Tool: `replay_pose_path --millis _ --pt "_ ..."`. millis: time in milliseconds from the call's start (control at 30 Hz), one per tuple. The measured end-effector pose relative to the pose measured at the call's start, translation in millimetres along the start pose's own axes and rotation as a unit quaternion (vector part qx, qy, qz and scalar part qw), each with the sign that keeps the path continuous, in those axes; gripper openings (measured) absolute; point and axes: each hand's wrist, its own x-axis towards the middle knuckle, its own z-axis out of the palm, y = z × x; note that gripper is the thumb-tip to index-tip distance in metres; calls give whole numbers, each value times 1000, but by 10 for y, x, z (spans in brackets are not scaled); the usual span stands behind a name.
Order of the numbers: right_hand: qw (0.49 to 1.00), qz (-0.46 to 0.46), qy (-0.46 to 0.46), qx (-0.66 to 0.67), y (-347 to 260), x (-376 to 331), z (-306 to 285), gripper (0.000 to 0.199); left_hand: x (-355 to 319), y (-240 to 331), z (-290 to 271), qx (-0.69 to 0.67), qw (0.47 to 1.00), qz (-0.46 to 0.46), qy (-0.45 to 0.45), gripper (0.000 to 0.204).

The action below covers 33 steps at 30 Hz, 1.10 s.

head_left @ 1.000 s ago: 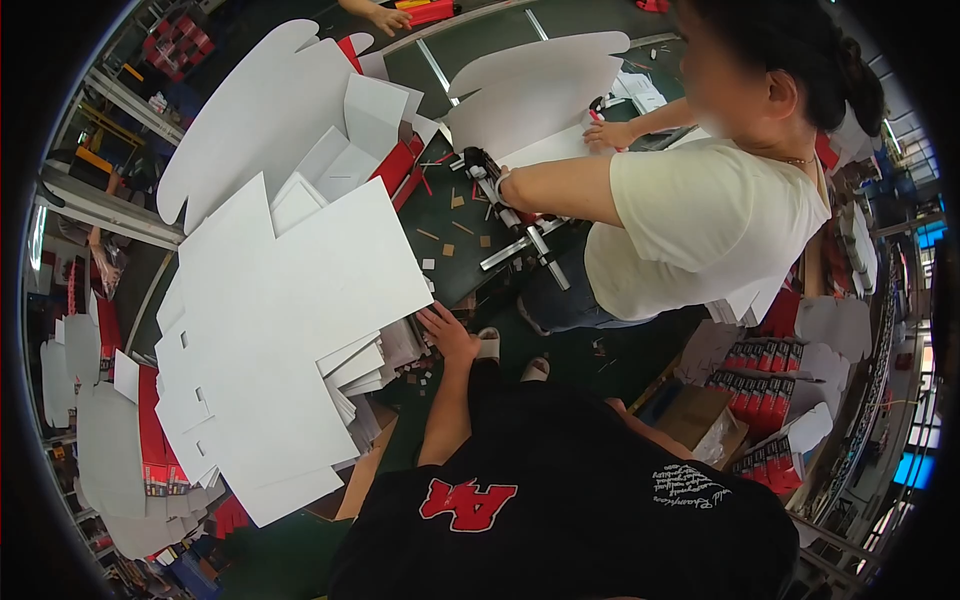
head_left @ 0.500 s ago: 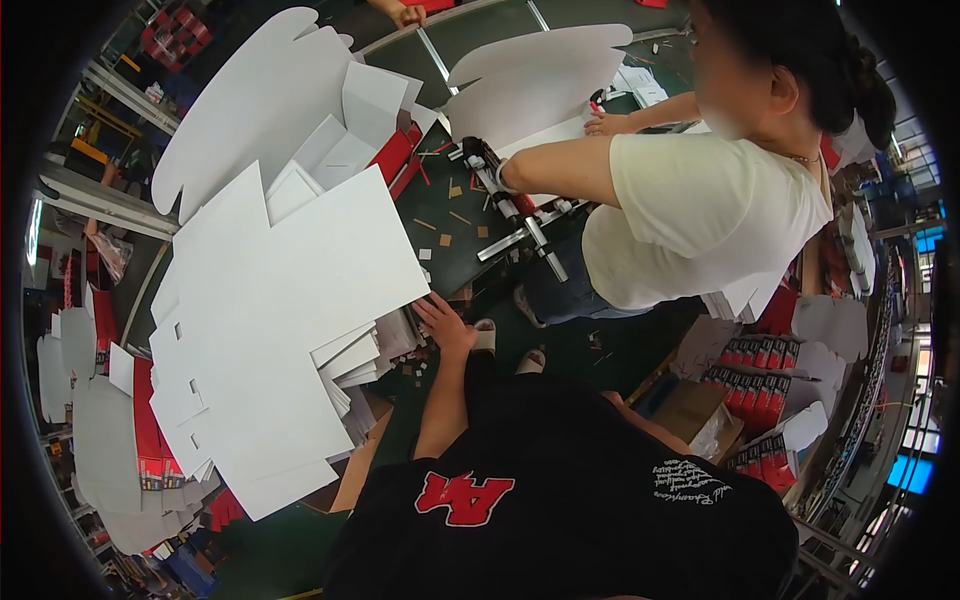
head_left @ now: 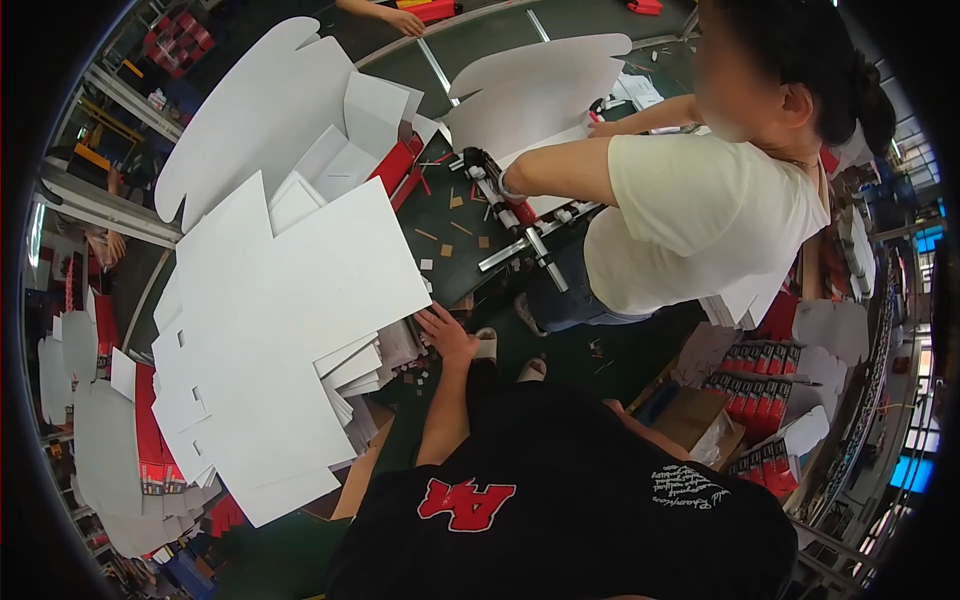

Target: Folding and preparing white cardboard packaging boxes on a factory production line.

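**Left hand at the card stack's edge**

The white card stack (head_left: 270, 330) lies at nine o'clock from the left hand (head_left: 445, 330), long axis running twelve to six. Fingers spread, touching the stack's right edge; whether the grip has closed, I cannot tell. The right hand is hidden.

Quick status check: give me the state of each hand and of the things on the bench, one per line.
Left hand: open, fingers spread, resting at the edge of the white card stack.
Right hand: not in view.
White card stack: flat die-cut sheets, piled loosely and fanned out.
Large rounded white sheets: lying flat on the dark bench.
Co-worker's hand: on a red-and-metal tool.
Cardboard scraps: scattered loose on the bench.
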Motion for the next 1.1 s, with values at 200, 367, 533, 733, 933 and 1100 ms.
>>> replay_pose_path --millis 200,367,533,733,933,1100 --pt "986 114 -115 -40 -405 8 -354 27 -1 7 5 -5 1000 1 3 116" --pt "988 104 -108 -25 -363 -26 -331 28 -17 15 9 6 1000 8 14 115" --pt "991 75 -112 -12 -365 -26 -353 28 -19 -7 12 0 1000 6 15 115" --pt "986 116 -115 -29 -332 -13 -313 27 -12 30 2 -2 1000 7 16 112" --pt "985 114 -131 -14 -374 -44 -366 30 21 11 36 5 1000 -11 0 115" --pt "983 111 -142 -20 -512 -111 -531 33 -1 4 30 -1 1000 -10 -2 114"
